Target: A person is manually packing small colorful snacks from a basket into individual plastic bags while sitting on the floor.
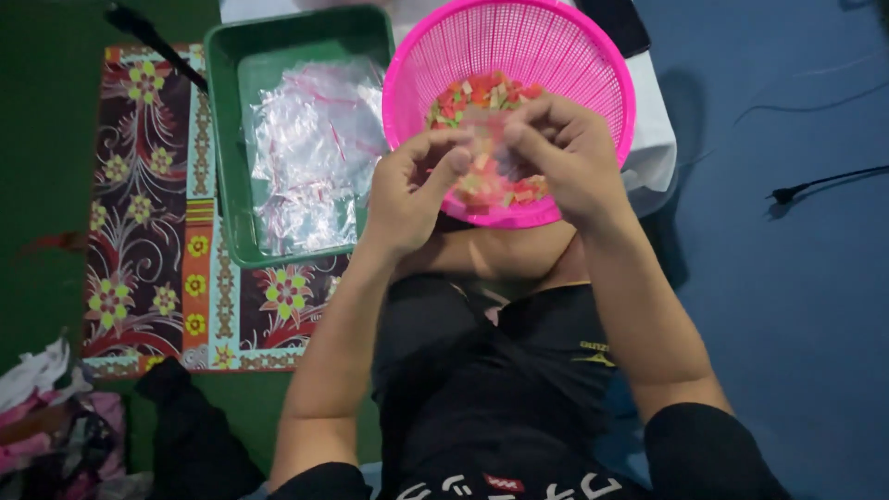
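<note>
Both hands raised over pink basket (593,65), which sits at twelve o'clock from the person's lap. Left hand (407,190) and right hand (565,157) each pinch, fingers closed, one small clear bag (489,159) part-filled with coloured bits. More red, green and cream bits (482,94) lie in the basket. Green tray (227,139) of empty clear bags (310,157) at nine o'clock of basket, on patterned mat (148,222).

Both forearms reach forward and come together. The left hand (412,185) is curled, its thumb stretched toward the fingers of the right hand (560,153). The right fingers bend inward, their tips almost meeting the left fingertips.
</note>
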